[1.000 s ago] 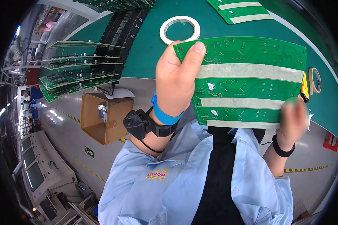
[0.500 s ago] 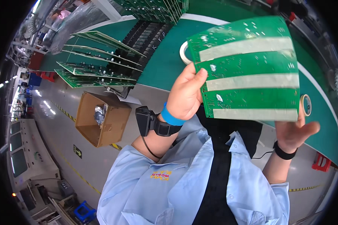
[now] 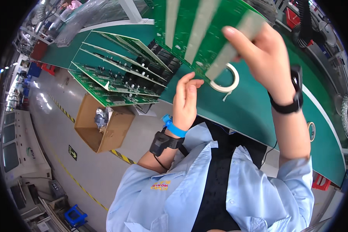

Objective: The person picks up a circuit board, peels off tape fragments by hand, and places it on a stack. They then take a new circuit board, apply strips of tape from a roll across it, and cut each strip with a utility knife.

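Clamped between thumb and fingers, the right hand point(image 3: 272, 58) holds a flat green circuit board point(image 3: 213, 38) with pale lengthwise strips point(image 3: 202, 27) by its right side, up over the green tabletop point(image 3: 259, 106). Half a second ago the left hand point(image 3: 185, 102) had the board; now it is loosely spread just below the lower corner, and whether it touches cannot be told. So the board has changed hands and turned, its strips now running steeply, and the right hand seems to carry most of its weight. Just beneath lies a white ring-shaped tape roll point(image 3: 236, 80) with a loose tail. To the left, a black slotted rack point(image 3: 172, 62) holds several upright green boards point(image 3: 116, 86). Below them, an open brown cardboard box point(image 3: 120, 125) contains crumpled silvery material point(image 3: 101, 118).
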Demonstrator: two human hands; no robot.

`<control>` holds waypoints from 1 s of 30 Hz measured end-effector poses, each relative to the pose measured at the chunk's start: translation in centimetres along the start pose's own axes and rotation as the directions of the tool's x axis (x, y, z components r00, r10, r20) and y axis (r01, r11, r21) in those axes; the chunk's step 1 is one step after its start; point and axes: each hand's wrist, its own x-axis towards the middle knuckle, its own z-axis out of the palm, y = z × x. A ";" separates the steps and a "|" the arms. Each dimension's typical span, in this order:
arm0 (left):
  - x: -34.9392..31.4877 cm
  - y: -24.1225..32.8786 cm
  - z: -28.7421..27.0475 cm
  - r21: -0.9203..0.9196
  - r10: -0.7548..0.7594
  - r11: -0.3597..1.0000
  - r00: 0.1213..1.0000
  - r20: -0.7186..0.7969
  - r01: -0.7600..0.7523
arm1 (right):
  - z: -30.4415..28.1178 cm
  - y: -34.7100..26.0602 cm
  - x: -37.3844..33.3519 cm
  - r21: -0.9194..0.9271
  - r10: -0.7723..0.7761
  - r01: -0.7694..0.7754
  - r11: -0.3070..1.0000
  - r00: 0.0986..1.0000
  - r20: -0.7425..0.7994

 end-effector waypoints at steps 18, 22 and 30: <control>0.2 -1.0 1.6 0.646 0.188 0.686 0.939 0.287 -0.335 | 7.1 5.2 9.8 -0.192 -0.089 0.122 0.974 0.980 0.176; 0.2 -1.2 1.7 0.650 0.187 0.680 0.937 0.295 -0.340 | 6.8 5.1 9.5 -0.089 -0.074 0.095 0.991 0.974 0.213; 0.0 -1.5 1.8 0.659 0.204 0.663 0.932 0.299 -0.356 | 9.3 5.9 9.2 -0.243 -0.234 0.263 0.934 0.962 0.143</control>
